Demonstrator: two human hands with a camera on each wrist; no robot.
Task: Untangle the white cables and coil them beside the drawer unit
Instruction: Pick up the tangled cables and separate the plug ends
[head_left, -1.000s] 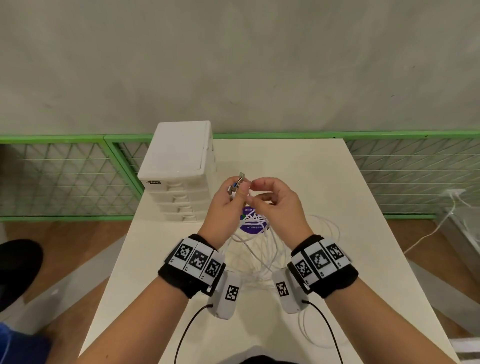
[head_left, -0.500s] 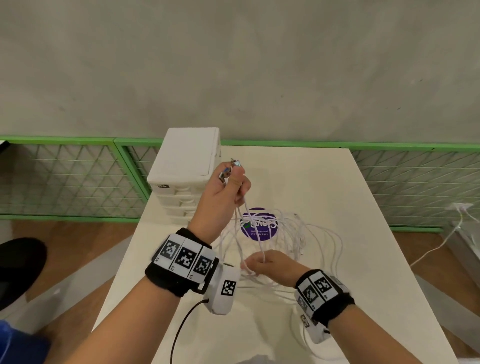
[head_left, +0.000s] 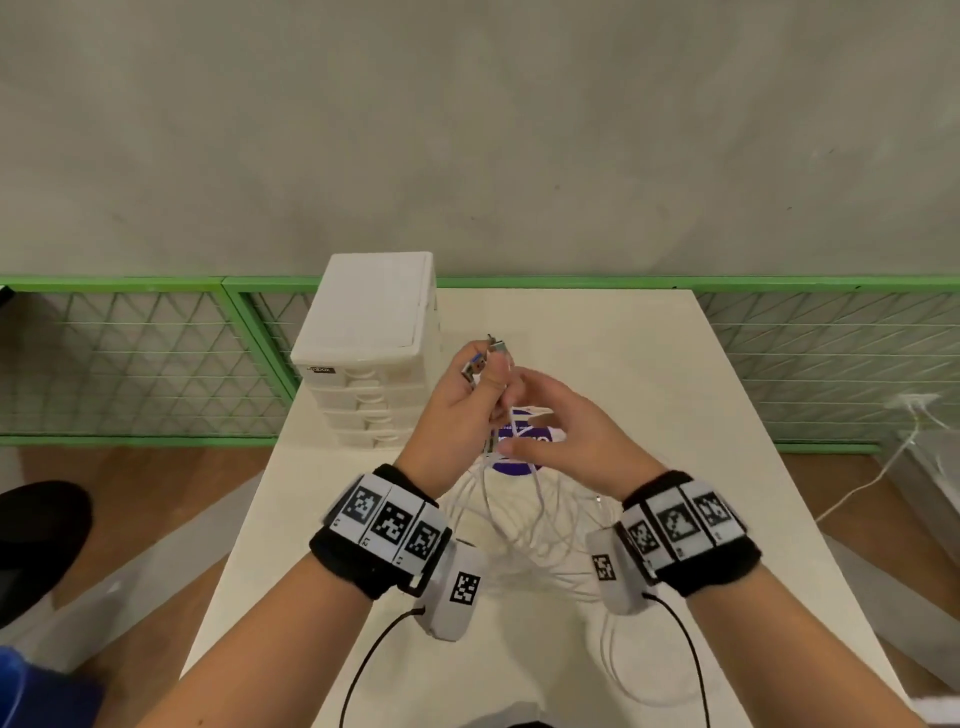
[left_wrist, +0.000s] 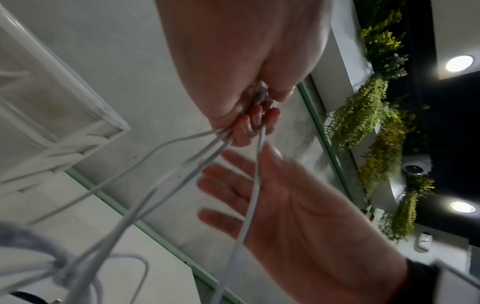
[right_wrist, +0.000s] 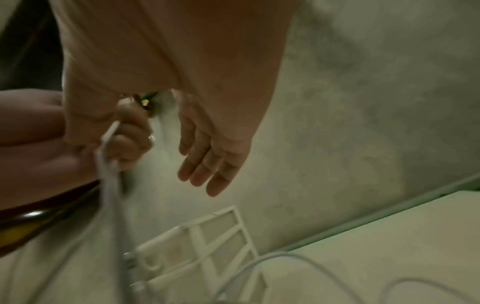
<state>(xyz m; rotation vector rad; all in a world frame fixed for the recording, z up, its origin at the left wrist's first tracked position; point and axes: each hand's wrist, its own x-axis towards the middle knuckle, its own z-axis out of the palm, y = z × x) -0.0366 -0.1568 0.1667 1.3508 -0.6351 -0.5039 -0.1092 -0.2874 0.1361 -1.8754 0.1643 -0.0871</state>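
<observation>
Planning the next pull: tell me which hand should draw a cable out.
Right. The right hand is open and free beside the cables; the left hand grips their plug ends.

Premises appear to be an indoor commercial or office-type interior. Evidence: recessed ceiling lights (left_wrist: 459, 63), dome security camera (left_wrist: 415, 167) at right, hanging foliage display (left_wrist: 369, 111), green mesh railing (head_left: 140, 358), plain white table (head_left: 597, 332).
</observation>
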